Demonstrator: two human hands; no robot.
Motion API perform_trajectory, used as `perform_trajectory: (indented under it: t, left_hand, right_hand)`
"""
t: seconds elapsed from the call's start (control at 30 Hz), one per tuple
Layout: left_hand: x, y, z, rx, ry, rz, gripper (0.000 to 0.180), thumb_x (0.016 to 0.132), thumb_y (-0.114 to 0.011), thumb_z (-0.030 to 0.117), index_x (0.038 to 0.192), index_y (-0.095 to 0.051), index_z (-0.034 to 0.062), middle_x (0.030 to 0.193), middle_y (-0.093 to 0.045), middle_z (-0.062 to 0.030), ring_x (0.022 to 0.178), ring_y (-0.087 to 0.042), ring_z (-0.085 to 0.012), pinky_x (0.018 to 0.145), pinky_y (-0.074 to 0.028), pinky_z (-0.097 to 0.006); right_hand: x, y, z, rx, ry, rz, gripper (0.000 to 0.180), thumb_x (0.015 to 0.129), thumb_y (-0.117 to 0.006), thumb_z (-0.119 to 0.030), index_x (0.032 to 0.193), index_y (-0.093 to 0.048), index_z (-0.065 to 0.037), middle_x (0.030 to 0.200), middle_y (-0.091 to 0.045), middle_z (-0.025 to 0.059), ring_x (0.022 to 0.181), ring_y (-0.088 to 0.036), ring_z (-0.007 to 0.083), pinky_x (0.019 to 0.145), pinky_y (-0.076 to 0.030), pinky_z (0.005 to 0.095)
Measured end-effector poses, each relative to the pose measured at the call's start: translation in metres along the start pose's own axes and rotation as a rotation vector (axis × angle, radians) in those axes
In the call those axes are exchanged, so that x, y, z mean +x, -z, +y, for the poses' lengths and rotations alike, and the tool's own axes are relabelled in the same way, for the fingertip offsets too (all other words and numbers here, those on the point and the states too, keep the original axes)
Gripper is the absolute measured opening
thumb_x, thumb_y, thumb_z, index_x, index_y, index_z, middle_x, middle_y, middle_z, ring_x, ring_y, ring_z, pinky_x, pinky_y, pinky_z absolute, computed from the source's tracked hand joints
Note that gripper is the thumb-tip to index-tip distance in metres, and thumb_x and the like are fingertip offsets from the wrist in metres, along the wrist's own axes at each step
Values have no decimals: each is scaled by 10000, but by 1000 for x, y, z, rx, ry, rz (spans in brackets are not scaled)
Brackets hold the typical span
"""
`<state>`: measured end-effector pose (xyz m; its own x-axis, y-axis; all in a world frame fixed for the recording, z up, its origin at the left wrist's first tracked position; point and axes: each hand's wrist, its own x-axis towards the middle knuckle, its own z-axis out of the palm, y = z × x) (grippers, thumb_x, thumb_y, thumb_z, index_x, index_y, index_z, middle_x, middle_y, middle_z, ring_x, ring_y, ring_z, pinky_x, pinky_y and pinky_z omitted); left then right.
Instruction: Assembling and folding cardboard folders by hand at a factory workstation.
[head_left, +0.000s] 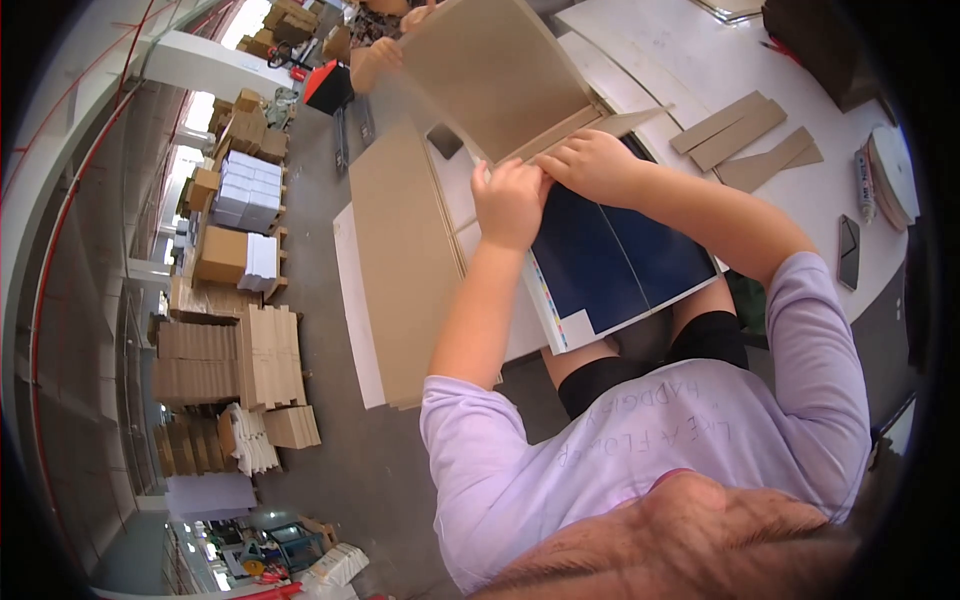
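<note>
A large grey-brown cardboard panel [490,65] is tilted up on the far side of the table, a narrow folded strip along its near edge. My left hand [512,202] has its fingers curled at that near edge. Right beside it, my right hand [590,168] is also closed over the edge, its fingers bent against the board. The fingertips of both hands are partly hidden. Below my hands a dark blue printed sheet [610,245] with white margins and a colour strip lies at the table's front edge, reaching over my lap.
Stacked cardboard sheets [400,270] lie to the left. Cardboard strips [735,130], a phone [848,250], a tube [864,185] and a white tape roll [893,175] are on the right of the table [640,60]. Another person's hand [380,58] is at far left. Pallets of boxes [270,355] stand beyond.
</note>
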<state>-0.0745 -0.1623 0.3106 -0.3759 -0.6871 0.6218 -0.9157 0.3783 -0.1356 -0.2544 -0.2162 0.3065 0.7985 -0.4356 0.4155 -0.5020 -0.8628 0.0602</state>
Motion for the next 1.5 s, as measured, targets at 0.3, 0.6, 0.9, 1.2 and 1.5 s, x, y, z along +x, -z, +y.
perform_trajectory:
  t: [0.3,0.6,0.9,1.2,1.5]
  left_hand:
    - [-187,11,16,66,99,-356,345,838,-627,243,1168,-634,142,1131,-677,-15,1143,-585,-246,1025,-300,-628]
    - [-213,-18,89,-1,175,-186,358,835,-581,176,1189,-628,195,1203,-583,5,1174,-493,-230,982,-362,-468]
    - [-217,-30,94,112,266,-360,333,863,-547,164,1188,-615,189,1215,-560,-30,1255,-440,-241,1018,-349,-493]
    - [-156,-57,107,-179,151,-325,396,872,-492,99,1259,-568,78,1303,-573,-128,1188,-554,-323,996,-432,-458]
    - [-137,-26,96,-136,117,-282,409,871,-499,113,1273,-563,69,1249,-609,-154,1132,-598,-302,953,-474,-399]
  right_hand:
    - [-176,-37,27,-83,97,7,362,847,-585,-249,1180,-602,-110,1172,-638,50,1115,-590,190,1059,-382,427]
    - [-220,-61,16,14,-78,-57,427,830,-631,-256,1234,-581,-127,1244,-601,45,1183,-545,212,1050,-394,404]
    - [-224,-68,14,63,-80,-36,410,822,-654,-241,1204,-596,-103,1233,-612,77,1174,-564,242,1000,-444,395]
    - [-232,-81,32,136,-211,43,449,812,-662,-220,1226,-582,-66,1268,-589,101,1225,-524,268,1025,-426,408]
    - [-349,-122,73,456,-848,33,772,829,-673,-176,1486,-273,-114,1497,-353,150,1388,-321,328,1119,-288,458]
